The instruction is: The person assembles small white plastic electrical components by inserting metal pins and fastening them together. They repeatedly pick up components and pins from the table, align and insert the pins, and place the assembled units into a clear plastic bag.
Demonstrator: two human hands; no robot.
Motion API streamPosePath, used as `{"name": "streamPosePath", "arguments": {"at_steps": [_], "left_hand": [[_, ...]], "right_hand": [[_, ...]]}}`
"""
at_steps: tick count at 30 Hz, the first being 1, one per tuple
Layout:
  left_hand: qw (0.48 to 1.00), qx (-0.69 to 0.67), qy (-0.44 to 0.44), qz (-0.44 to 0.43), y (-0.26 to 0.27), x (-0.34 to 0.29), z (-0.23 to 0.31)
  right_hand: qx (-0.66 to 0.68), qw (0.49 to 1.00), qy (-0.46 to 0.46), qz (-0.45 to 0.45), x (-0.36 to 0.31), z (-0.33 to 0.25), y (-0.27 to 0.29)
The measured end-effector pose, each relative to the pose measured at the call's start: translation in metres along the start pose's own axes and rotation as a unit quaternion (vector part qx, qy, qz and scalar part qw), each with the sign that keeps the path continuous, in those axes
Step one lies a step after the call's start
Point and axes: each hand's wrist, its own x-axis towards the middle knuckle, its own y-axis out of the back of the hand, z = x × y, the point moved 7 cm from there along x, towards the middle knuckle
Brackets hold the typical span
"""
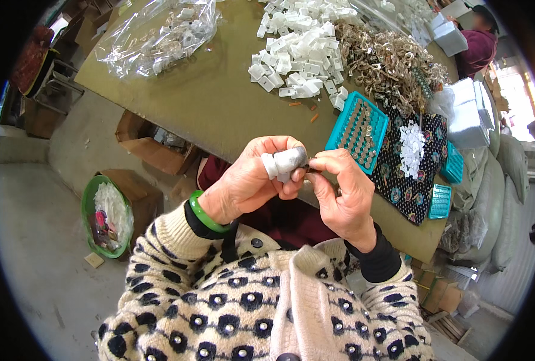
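My left hand [240, 183] and my right hand [347, 195] meet in front of my chest, by the table's near edge. A white and grey wrapping [284, 161] covers my left thumb. Between the fingertips of both hands is a tiny dark piece [308, 168], mostly hidden and too small to name. My right thumb and index finger are closed on it. Just beyond my right hand, a teal tray [342, 121] holds rows of small round pieces. Beside it, a heap of small white pieces [412, 149] lies on a dark patterned cloth [419, 201].
On the olive table [219, 96] lie white plastic housings [303, 57], tangled brown cords [394, 63] and a clear bag of parts [165, 39]. Smaller teal baskets [440, 201] stand at right. A green-rimmed bin [86, 207] and a cardboard box [144, 149] sit at left. Another person [479, 51] is at far right.
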Motion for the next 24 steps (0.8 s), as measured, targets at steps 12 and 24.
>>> {"name": "streamPosePath", "arguments": {"at_steps": [12, 24], "left_hand": [[0.396, 0.879, -0.201, 0.174, 0.001, 0.106, 0.075], [0.692, 0.642, -0.23, 0.236, 0.038, 0.036, 0.089]], "right_hand": [[0.499, 0.777, -0.381, 0.047, -0.035, 0.06, -0.009], [0.486, 0.795, -0.359, 0.046, -0.031, 0.07, -0.006]]}}
